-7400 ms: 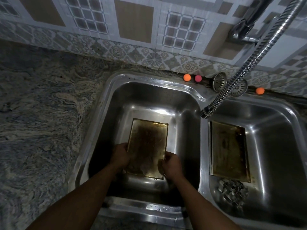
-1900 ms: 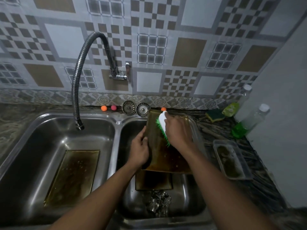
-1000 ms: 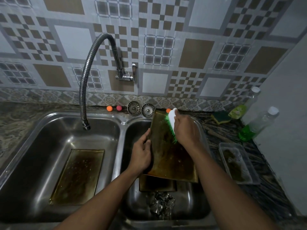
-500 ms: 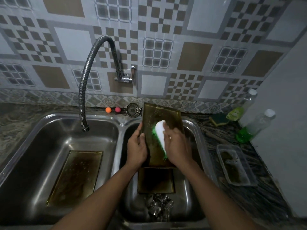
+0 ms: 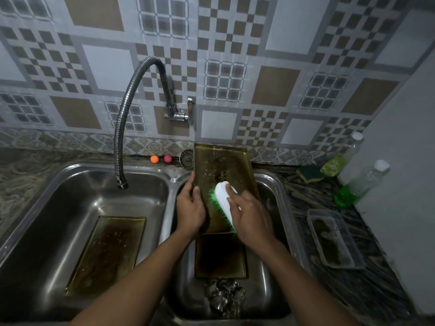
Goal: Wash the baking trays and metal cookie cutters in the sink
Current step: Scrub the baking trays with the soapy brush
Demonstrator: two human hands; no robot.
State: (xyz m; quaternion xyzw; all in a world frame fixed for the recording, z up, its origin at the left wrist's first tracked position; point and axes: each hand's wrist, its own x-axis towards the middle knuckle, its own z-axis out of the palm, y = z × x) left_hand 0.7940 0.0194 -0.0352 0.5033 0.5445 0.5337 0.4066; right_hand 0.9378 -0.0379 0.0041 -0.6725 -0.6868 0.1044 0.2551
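The person stood over a double stainless-steel sink (image 5: pixel 170 182) set into a dark veined stone surface (image 5: pixel 367 290). Their left hand (image 5: pixel 190 208) gripped the left long edge of a brown-stained rectangular metal baking tray (image 5: pixel 223 165), fingers curled round the rim. That tray was propped steeply over the right basin, far end up by the patterned tile wall (image 5: pixel 277 55), near end down in the basin; whether it touched the wall I could not tell. Their right hand (image 5: pixel 250 216) was clamped round a white-backed scrub brush with green bristles (image 5: pixel 222 198), the bristles pressed against the tray's face just beside the left hand. Under the raised tray a second dark stained baking tray (image 5: pixel 220 255) lay flat on the bottom of the right basin, with a heap of metal cookie cutters (image 5: pixel 223 296) just beside its near edge. A third stained baking tray (image 5: pixel 108 252) lay flat in the left basin, and a flexible chrome hose tap (image 5: pixel 122 118) arched from the wall with its mouth over the back of that basin. On the back ledge sat a small orange ball (image 5: pixel 154 159), a small pink ball (image 5: pixel 167 158) beside it, and a round metal strainer (image 5: pixel 186 156) partly hidden by the raised tray. To the right, on the surface, lay a green-and-yellow sponge (image 5: pixel 310 176), a clear bottle of yellow-green liquid (image 5: pixel 341 158), a white-capped bottle of bright green liquid (image 5: pixel 362 182) and a clear rectangular plastic tub (image 5: pixel 334 238).
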